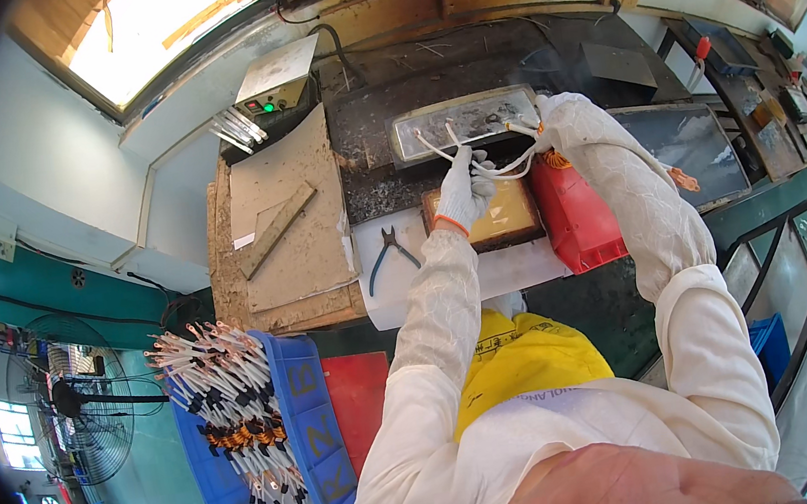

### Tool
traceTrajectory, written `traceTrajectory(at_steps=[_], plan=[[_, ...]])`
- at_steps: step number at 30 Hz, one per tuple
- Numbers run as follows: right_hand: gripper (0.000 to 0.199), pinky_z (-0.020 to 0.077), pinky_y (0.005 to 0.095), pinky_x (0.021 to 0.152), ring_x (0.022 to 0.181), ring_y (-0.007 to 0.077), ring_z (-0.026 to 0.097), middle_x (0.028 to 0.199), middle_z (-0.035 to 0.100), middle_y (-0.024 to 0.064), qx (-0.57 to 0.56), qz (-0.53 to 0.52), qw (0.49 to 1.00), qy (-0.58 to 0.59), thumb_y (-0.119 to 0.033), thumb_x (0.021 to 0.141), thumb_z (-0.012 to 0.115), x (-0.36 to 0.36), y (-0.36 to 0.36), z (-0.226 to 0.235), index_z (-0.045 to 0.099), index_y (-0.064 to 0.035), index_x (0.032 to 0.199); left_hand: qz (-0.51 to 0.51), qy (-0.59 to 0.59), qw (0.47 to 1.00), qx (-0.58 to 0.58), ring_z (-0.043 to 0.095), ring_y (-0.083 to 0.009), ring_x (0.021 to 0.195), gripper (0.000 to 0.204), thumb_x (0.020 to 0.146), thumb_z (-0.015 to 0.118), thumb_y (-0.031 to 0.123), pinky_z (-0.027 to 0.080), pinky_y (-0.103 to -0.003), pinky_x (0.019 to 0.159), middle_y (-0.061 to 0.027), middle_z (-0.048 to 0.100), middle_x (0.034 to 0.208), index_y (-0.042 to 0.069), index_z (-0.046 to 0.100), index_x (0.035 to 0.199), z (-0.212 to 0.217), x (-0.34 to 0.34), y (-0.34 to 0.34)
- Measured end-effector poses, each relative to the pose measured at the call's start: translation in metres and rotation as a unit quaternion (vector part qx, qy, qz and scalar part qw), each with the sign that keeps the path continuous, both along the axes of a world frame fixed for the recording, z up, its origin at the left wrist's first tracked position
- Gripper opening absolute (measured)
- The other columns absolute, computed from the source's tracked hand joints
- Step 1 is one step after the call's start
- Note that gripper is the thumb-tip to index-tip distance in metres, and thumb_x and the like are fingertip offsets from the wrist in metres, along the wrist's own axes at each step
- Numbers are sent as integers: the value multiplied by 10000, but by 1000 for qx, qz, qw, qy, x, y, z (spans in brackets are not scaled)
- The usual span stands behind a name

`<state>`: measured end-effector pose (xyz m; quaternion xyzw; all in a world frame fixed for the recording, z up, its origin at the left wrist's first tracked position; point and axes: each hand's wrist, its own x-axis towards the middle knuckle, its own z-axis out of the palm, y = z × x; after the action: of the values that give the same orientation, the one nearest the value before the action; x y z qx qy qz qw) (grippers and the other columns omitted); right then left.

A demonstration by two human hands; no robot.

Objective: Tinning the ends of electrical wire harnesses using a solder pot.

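Note:
In white gloves, both my hands are at a shallow rectangular metal tray (397, 145) with a silvery grey surface. My left hand (462, 192) has its fingers closed round white sleeved wire leads (513, 172), whose tips stand over the tray. At the tray's right end, my right hand (548, 133) grips the same bundle, its fingers partly hidden by the sleeve. An orange coil (556, 161) shows just below that hand, above a red bin (579, 220). Below the tray sits a dark-framed pan (534, 232) with an amber surface. Pliers (390, 252) lie left of it on white paper.
A control box (276, 78) with a green light stands at the back left. Left on the bench are a board (287, 165) and a wooden strip (278, 229). A blue crate (319, 403) of wired coils stands lower left, near a fan (64, 399). A dark panel (688, 151) lies right.

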<state>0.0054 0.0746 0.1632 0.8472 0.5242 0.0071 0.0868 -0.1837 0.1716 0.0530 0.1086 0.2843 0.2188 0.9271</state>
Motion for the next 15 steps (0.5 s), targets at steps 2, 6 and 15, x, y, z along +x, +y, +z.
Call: traceTrajectory(at_steps=[2,6,15], plan=[[529,535,408,842,985,303,680,1024,706,149,3,-7,1000,3,-377,681,794,2,0,-2,636,-68,1080,-3,3,1000,-1,369,-48,461,299,977,592,313,301,-170,357,-67,548,759,15,593,947,1,1,0],[474,536,402,840,986,300,680,1030,702,154,6,-13,1000,14,-345,709,764,2,0,0,639,-67,1072,-4,9,1000,-13,358,-45,448,297,977,589,315,302,-174,350,-62,546,756,19,595,950,2,2,0],[605,527,415,874,1025,320,666,1088,687,175,-15,-12,1000,21,-377,670,790,0,-1,7,606,-48,1144,-4,12,999,-36,351,-43,444,297,980,581,321,302,-171,345,-45,528,746,25,589,957,2,3,-1]])
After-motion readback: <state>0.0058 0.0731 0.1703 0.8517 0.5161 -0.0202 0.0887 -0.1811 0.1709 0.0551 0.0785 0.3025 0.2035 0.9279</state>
